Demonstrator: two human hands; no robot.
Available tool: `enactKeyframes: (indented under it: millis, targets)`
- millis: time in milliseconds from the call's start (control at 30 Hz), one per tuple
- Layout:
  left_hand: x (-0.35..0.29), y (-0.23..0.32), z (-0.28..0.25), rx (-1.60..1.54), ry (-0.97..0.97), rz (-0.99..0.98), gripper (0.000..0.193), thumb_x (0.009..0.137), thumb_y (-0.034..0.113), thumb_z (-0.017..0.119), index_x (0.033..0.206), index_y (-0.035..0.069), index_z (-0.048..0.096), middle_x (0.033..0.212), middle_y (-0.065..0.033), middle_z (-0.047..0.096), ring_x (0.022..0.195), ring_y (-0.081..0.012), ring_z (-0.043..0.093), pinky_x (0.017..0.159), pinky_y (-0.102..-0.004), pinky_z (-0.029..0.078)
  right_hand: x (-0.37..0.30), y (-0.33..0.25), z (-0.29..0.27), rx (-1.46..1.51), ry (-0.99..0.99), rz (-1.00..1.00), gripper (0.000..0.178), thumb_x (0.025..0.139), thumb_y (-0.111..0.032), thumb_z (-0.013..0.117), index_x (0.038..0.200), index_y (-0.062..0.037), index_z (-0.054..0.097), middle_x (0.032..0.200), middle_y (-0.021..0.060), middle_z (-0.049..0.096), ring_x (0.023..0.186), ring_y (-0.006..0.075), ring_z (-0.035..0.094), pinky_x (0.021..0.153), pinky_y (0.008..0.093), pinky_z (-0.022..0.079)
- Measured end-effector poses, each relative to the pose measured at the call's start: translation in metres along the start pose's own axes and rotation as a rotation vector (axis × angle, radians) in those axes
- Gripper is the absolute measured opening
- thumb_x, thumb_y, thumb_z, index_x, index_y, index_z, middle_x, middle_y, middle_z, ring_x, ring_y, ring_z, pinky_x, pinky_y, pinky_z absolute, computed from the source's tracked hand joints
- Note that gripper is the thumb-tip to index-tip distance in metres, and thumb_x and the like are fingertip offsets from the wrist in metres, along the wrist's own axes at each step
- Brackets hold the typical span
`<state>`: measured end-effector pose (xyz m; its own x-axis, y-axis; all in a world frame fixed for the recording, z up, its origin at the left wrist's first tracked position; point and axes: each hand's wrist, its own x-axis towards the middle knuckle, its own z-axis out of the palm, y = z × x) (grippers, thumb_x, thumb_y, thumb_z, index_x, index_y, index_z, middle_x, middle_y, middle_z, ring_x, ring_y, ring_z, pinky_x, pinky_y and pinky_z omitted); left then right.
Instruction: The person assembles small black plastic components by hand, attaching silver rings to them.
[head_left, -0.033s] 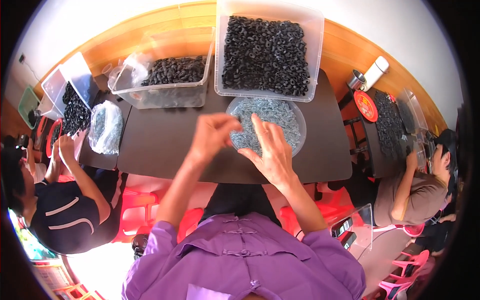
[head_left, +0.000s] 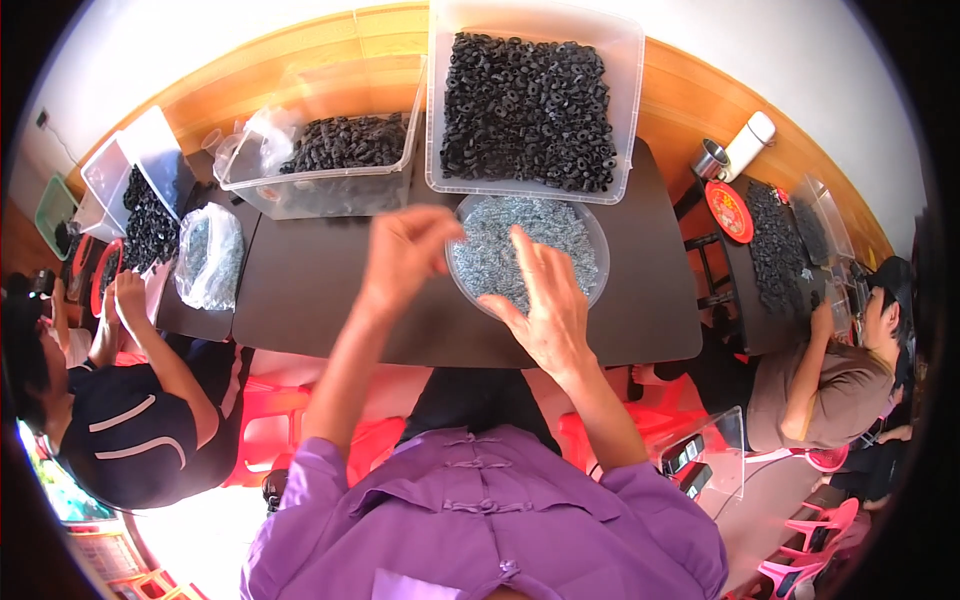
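Observation:
A round clear bowl (head_left: 601, 245) full of small shiny grey metal pieces (head_left: 545, 222) sits on the dark table in front of me. My left hand (head_left: 408, 258) is just left of the bowl, above the table, its fingers curled in toward the thumb. Whatever those fingers hold, if anything, is too small and blurred to make out. Over the bowl, my right hand (head_left: 548, 305) is open, thumb and forefinger spread apart above the metal pieces. Behind the bowl stands a large clear bin (head_left: 634, 120) of small black ring-shaped parts (head_left: 528, 112).
A clear tub (head_left: 310, 203) of dark oblong parts stands at back left, beside a plastic bag (head_left: 210, 258) of grey pieces. One person (head_left: 150, 420) works at the left and another (head_left: 820, 390) at the right. A steel cup (head_left: 711, 158) and white flask (head_left: 748, 146) stand back right.
My left hand has moved left and slightly away from me, off the bowl's edge. My right hand stays nearly in place over the bowl.

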<state>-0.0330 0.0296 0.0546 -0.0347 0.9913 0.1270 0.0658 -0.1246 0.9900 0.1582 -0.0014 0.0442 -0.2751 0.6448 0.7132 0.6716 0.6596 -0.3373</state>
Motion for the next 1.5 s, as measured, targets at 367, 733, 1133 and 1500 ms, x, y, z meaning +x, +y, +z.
enactKeyframes:
  millis: [367, 733, 1133, 1500]
  targets:
    - [0.151, 0.027, -0.114, 0.970, 0.541, 0.411, 0.043, 0.076, 0.014, 0.070, 0.117, 0.006, 0.064, 0.102, -0.0210, 0.067, 0.077, -0.0265, 0.067, 0.075, -0.0376, 0.053, -0.075, 0.080, -0.021, -0.004, 0.363, 0.411, 0.027, 0.087, 0.001, 0.058, 0.113, 0.0010, 0.061, 0.081, 0.0093, 0.056, 0.074, 0.0197, 0.056, 0.068, 0.0307, 0.046]
    - [0.177, -0.003, 0.067, 0.890, -0.009, 0.482, 0.016, 0.075, 0.014, 0.067, 0.089, 0.007, 0.071, 0.083, -0.0144, 0.069, 0.080, -0.0308, 0.067, 0.075, -0.0407, 0.054, -0.104, 0.104, -0.011, 0.234, 0.390, 0.726, 0.025, 0.089, -0.003, 0.056, 0.112, 0.0046, 0.062, 0.080, 0.0068, 0.060, 0.069, 0.0119, 0.056, 0.062, 0.0264, 0.046]
    - [0.194, -0.058, 0.110, 0.939, 0.063, 0.541, 0.014, 0.070, 0.012, 0.070, 0.079, 0.002, 0.066, 0.081, -0.0193, 0.064, 0.080, -0.0387, 0.064, 0.068, -0.0473, 0.052, -0.106, 0.098, -0.012, 0.269, 0.369, 0.765, 0.019, 0.087, -0.001, 0.057, 0.103, 0.0048, 0.064, 0.079, 0.0066, 0.063, 0.068, 0.0121, 0.059, 0.064, 0.0260, 0.048]
    - [0.073, -0.021, 0.035, 0.197, -0.022, 0.268, 0.018, 0.081, 0.010, 0.068, 0.095, -0.001, 0.069, 0.072, -0.0049, 0.067, 0.065, -0.0088, 0.061, 0.059, -0.0231, 0.049, -0.100, 0.104, -0.013, 0.485, 0.464, 0.787, 0.014, 0.090, -0.003, 0.059, 0.099, 0.0043, 0.065, 0.083, 0.0049, 0.064, 0.069, 0.0100, 0.058, 0.064, 0.0239, 0.048]
